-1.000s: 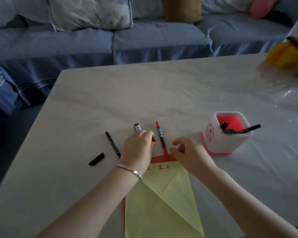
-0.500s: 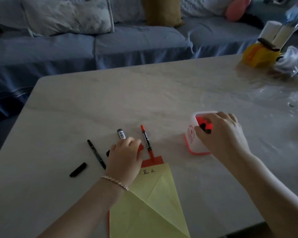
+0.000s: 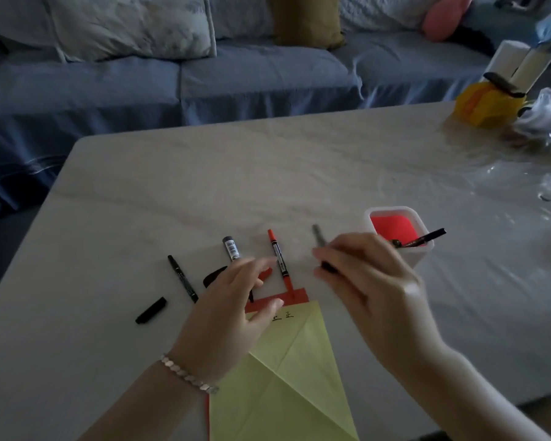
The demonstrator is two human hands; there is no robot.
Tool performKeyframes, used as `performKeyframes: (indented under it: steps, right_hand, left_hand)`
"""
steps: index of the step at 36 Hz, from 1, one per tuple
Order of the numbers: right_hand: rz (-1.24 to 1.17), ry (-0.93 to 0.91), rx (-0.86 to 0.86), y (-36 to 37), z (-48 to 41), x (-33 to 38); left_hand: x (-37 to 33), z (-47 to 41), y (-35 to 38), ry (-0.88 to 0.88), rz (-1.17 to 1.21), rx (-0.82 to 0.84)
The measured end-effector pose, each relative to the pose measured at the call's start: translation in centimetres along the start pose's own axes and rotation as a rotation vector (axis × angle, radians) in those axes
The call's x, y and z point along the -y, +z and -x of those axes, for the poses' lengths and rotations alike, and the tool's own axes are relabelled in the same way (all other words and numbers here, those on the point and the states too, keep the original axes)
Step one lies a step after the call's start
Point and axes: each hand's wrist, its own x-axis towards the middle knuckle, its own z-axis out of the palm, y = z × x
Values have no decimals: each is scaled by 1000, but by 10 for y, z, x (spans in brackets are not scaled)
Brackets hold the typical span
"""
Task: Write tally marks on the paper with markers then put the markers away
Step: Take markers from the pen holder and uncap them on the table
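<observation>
Right hand [image 3: 372, 291] pinches dark marker [image 3: 318, 238]; left hand [image 3: 233, 310] spread over yellow paper [image 3: 287, 377].

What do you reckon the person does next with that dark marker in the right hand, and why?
Probably bring the dark marker to the yellow paper and add a tally beside the marks there, uncapping it first if capped; blur hides that. The right hand grips it above the table, off the paper, while the left hand is spread open over the paper's top.

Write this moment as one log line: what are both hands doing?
right hand: grips dark marker beside pen holder | left hand: fingers straight, over yellow paper top | orange marker: lying on table
</observation>
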Motion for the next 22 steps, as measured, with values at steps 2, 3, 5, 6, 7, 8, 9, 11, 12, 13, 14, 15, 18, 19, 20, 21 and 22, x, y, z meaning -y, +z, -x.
performKeyframes:
  steps: [2,3,5,6,7,8,9,11,12,13,14,15,18,19,20,21,22]
  right_hand:
    - [-126,42,66,12,8,7]
    - [-177,59,88,19,12,10]
    - [-253,68,122,29,19,17]
    - [-287,70,134,33,21,20]
    - [-322,79,144,36,23,22]
    - [-359,97,148,37,24,24]
    - [-397,123,142,38,24,25]
    - [-457,185,109,39,25,25]
    - [-477,213,87,41,26,25]
    - [-496,243,68,43,27,26]
    - [-509,269,56,46,29,26]
    - [-510,288,52,50,31,27]
    - [-478,353,113,62,41,23]
    - [-462,388,138,65,47,19]
    - [-437,429,167,66,52,14]
    - [-403,468,211,66,58,10]
    - [-364,498,281,66,63,7]
  left_hand:
    - [-2,0,-3,25,50,-14]
    - [-3,0,-5,44,79,-26]
    - [-2,2,-9,90,98,-41]
    - [-1,5,-10,104,92,-50]
    - [1,7,-12,111,83,-64]
    - [2,9,-13,110,72,-77]
    - [3,10,-14,102,68,-85]
    - [4,14,-17,68,93,-75]
    - [3,15,-17,49,121,-57]
    - [3,17,-16,27,148,-37]
    - [2,18,-15,5,163,-21]
    - [2,19,-12,-18,162,-12]
    - [5,25,-3,-110,118,-4]
    - [7,27,-1,-139,99,-7]
    - [8,31,0,-161,72,-10]
    - [9,35,0,-179,38,-7]
    - [10,39,1,-200,15,-6]
